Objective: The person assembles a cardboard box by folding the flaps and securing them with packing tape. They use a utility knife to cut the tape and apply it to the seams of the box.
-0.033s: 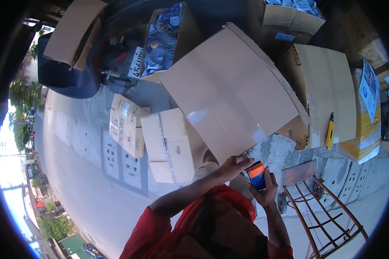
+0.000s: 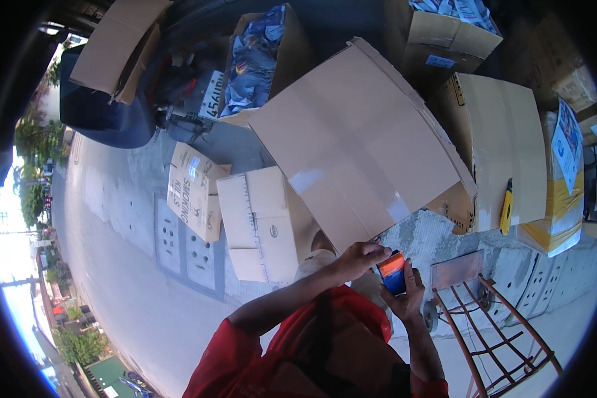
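Observation:
A small flat pack, orange at one end and blue at the other [image 2: 394,282], is held in my right hand [image 2: 408,292], thumb along its right side. My left hand [image 2: 361,261] is closed in a pinch at the pack's upper left corner. Whatever its fingertips hold is too small to tell. Just beyond both hands lies a large closed cardboard box [image 2: 351,139] with shiny tape on its top. A yellow and black box cutter [image 2: 506,211] rests on another cardboard box [image 2: 511,146] at the right.
A printed carton [image 2: 194,192] and a pale cardboard box [image 2: 259,219] stand left. Open boxes of blue packets [image 2: 249,83] are at the back. A rusty hand cart [image 2: 494,325] stands at my right; a yellow-taped parcel [image 2: 552,229] stands far right.
The view has shifted very slightly. My hands and the pack keep nearly the same pose.

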{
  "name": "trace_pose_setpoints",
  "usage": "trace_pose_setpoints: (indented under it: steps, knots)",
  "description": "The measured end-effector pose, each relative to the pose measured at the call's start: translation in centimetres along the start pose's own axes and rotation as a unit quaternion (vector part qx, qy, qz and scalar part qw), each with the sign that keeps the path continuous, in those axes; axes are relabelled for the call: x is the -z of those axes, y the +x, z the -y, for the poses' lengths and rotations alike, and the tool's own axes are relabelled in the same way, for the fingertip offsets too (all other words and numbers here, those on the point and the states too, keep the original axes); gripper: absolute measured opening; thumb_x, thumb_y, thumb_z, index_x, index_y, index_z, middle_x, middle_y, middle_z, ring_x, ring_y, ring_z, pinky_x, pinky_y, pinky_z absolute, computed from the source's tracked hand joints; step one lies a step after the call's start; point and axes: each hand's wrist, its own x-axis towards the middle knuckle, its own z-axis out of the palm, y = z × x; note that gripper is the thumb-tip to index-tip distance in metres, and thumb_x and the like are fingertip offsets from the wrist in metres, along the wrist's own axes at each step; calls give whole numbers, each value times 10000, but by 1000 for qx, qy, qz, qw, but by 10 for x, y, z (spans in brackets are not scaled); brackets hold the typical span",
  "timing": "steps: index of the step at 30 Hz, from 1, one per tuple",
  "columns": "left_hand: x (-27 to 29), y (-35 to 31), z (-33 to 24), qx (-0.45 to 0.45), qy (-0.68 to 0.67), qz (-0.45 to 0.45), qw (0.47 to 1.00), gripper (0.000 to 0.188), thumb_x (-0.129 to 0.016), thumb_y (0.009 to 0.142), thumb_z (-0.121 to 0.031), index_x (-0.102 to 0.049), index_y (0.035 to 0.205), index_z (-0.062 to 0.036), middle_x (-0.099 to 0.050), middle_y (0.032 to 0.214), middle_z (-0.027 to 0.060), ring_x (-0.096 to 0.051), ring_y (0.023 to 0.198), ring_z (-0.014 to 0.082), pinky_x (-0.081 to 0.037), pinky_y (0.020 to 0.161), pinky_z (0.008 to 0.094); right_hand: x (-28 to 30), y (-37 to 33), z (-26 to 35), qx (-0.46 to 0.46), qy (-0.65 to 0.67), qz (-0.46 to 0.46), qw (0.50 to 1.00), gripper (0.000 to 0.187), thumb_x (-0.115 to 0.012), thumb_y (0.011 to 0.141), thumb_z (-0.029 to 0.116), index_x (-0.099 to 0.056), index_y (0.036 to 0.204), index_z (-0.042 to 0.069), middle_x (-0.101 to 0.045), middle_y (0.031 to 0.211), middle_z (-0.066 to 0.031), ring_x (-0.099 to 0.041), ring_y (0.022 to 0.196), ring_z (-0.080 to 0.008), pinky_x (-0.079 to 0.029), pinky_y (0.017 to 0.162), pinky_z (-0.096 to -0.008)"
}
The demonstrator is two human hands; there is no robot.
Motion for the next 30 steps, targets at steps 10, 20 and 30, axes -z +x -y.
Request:
trace_pose_setpoints:
  steps: [10, 20, 30]
  knots:
    - [39, 2, 27, -195, -4, -127, 973, 285, -656, 926, -230, -732, 940, 44, -726, 827, 117, -677, 754, 171, -526, 707, 317, 6, 76, 48, 121, -32, 90, 988, 993, -867, 708, 185, -352, 1536, -5, -614, 948, -217, -618, 735, -339, -514, 608, -427]
    - [104, -2, 19, -83, -337, -320, 882, 259, -644, 1003, -196, -713, 942, 46, -693, 746, 44, -588, 647, 92, -485, 602, 287, -9, 270, 145, 77, -138, 411, 898, 891, -825, 679, 159, -494, 1506, 161, -594, 883, -161, -650, 756, -331, -564, 749, -425]
    - [145, -41, 85, -13, -579, -483, 657, 236, -668, 987, -207, -679, 837, -24, -602, 663, 1, -507, 557, 62, -400, 515, 243, -141, 411, 236, 148, -246, 711, 642, 803, -821, 690, 154, -564, 1450, 122, -653, 940, -188, -671, 854, -330, -546, 824, -406]
